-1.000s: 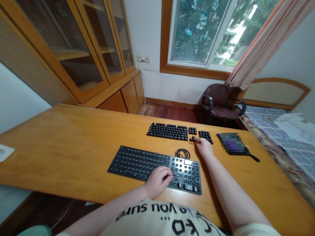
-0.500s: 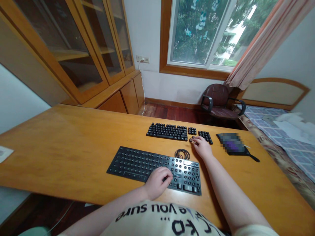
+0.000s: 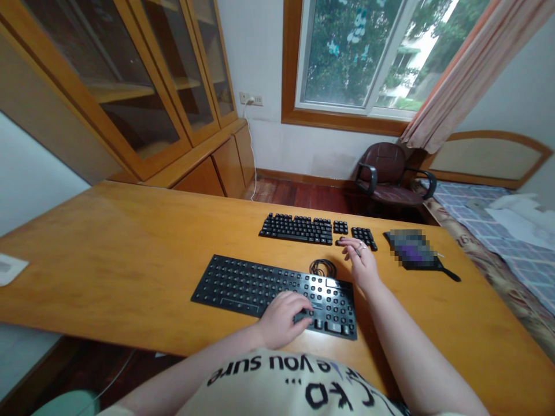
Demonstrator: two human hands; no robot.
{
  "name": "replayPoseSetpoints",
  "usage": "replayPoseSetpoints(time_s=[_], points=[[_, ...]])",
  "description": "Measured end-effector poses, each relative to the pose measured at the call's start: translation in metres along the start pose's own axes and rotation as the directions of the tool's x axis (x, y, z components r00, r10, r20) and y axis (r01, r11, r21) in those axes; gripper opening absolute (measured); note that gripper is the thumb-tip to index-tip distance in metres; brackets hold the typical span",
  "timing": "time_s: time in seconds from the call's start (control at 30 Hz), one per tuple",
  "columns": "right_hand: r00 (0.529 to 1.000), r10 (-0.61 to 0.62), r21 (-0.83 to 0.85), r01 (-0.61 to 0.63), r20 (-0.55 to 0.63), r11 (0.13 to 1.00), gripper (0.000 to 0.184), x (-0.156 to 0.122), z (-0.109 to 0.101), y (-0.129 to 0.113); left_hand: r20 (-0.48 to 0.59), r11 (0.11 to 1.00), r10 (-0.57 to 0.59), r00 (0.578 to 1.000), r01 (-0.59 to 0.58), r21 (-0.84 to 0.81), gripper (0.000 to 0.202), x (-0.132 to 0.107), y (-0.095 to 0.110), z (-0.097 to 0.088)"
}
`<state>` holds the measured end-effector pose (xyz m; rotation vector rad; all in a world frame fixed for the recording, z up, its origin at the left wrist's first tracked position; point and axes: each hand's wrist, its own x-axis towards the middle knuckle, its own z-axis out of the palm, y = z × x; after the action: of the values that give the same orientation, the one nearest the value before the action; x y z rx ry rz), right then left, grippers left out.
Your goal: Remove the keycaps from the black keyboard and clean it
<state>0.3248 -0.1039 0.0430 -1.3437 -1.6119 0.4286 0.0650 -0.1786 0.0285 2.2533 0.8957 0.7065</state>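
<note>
A black keyboard base, mostly bare of keycaps, lies on the desk in front of me. My left hand rests over its lower edge. Its fingers are curled and thumb and forefinger come close together; what is between them, if anything, is hidden. A few large keycaps sit on the base's lower right. Beyond the base lie loose keycaps in blocks: a main block, a small block and a number block. Just nearer than these, my right hand is raised, with a small dark keycap seemingly between its fingers.
A coiled black cable lies behind the base. To the right is a dark pouch with a strap, partly blurred out. The wooden desk has a paper at its left edge. A chair stands beyond.
My right hand has lifted back from the loose keycaps, and its fingers have shifted. My left hand has slid slightly right along the base. The view has tilted a little.
</note>
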Motion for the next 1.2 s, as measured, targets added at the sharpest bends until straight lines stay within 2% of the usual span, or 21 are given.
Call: replayPoseSetpoints(time_s=[0.03,0.1,0.2,0.3,0.37,0.43,0.6,0.7,0.8,0.87,1.0,1.1,1.2], points=[[0.999,-0.001,0.086,-0.002,0.034,0.996,0.035,-0.008,-0.001,-0.012,0.023,1.0,0.015,1.0,-0.016,0.019,0.02,0.0,0.001,0.0],[0.986,0.0,0.145,-0.025,0.165,0.989,0.037,-0.026,-0.003,-0.033,0.059,0.998,0.032,0.998,-0.035,0.049,0.026,0.0,0.002,0.001],[0.914,0.047,0.129,-0.108,0.403,0.986,0.029,-0.053,-0.001,-0.051,0.082,0.996,0.027,0.996,-0.033,0.08,0.027,0.001,0.003,0.002],[0.86,0.104,0.072,-0.161,0.5,0.984,0.013,-0.071,0.006,-0.055,0.086,0.995,0.01,0.996,-0.018,0.098,0.025,0.002,0.004,0.002],[0.842,0.143,0.094,-0.223,0.521,0.97,0.011,-0.077,0.012,-0.054,0.09,0.994,-0.003,0.996,-0.007,0.105,0.025,0.002,0.005,0.001],[0.831,0.151,0.091,-0.234,0.535,0.968,0.012,-0.08,0.017,-0.053,0.099,0.994,-0.016,0.995,0.005,0.114,0.026,0.003,0.006,0.001],[0.827,0.086,-0.013,-0.095,0.555,0.995,0.016,-0.08,0.023,-0.058,0.098,0.989,-0.029,0.995,0.014,0.15,0.029,0.003,0.006,0.001],[0.805,-0.036,0.014,0.035,0.592,0.999,0.019,-0.082,0.024,-0.06,0.085,0.987,-0.023,0.996,0.01,0.158,0.026,0.002,0.006,0.003],[0.724,-0.229,0.17,0.155,0.651,0.973,0.022,-0.083,0.025,-0.059,0.08,0.986,-0.003,0.997,-0.011,0.168,0.024,0.001,0.004,0.007],[0.685,-0.314,0.236,0.208,0.657,0.949,0.024,-0.083,0.026,-0.056,0.078,0.982,0.026,0.997,-0.041,0.186,0.031,0.0,0.003,0.011],[0.706,-0.34,0.231,0.25,0.621,0.94,0.026,-0.082,0.025,-0.048,0.101,0.972,0.064,0.993,-0.085,0.218,0.047,-0.001,0.002,0.017],[0.73,-0.333,0.234,0.239,0.597,0.943,0.026,-0.082,0.025,-0.043,0.109,0.971,0.065,0.992,-0.088,0.222,0.047,-0.001,0.002,0.019],[0.733,-0.342,0.247,0.24,0.588,0.939,0.026,-0.082,0.026,-0.043,0.1,0.972,0.066,0.993,-0.087,0.219,0.045,0.0,0.001,0.018]])
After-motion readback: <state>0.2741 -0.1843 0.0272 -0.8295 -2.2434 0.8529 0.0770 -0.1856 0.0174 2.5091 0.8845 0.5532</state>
